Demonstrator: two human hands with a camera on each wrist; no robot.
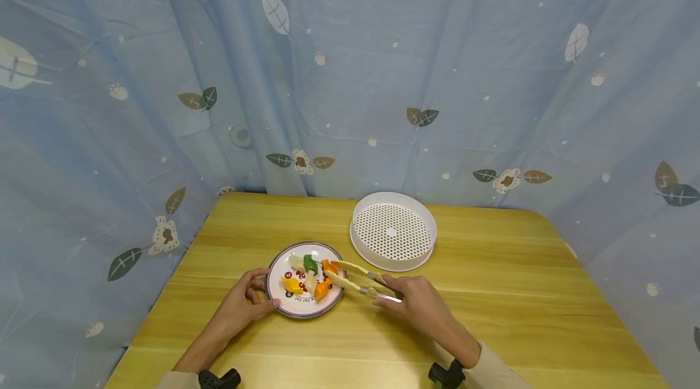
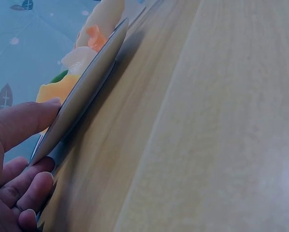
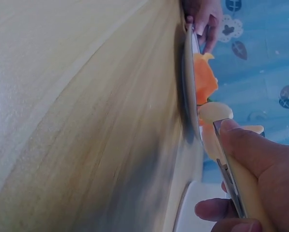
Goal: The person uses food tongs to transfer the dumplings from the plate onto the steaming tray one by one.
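Observation:
My left hand (image 1: 245,302) grips the left rim of a white plate (image 1: 304,310) with a dark blue edge, thumb on top and fingers underneath. Small dumpling-shaped pieces lie on the plate: a yellow piece (image 1: 292,285), a green piece (image 1: 310,264), an orange piece (image 1: 322,289), another orange one at the upper right, and pale ones. In my right hand (image 1: 420,304) is a pair of tongs (image 1: 365,290) with cream tips and metal on the handles. The tips are spread over the plate's right side, by the orange pieces; whether they touch any, I cannot tell.
A round white tray with a perforated base (image 1: 391,232) stands behind the plate to the right. The wooden table (image 1: 519,292) extends to both sides, and a blue patterned curtain (image 1: 350,73) hangs at its back and sides.

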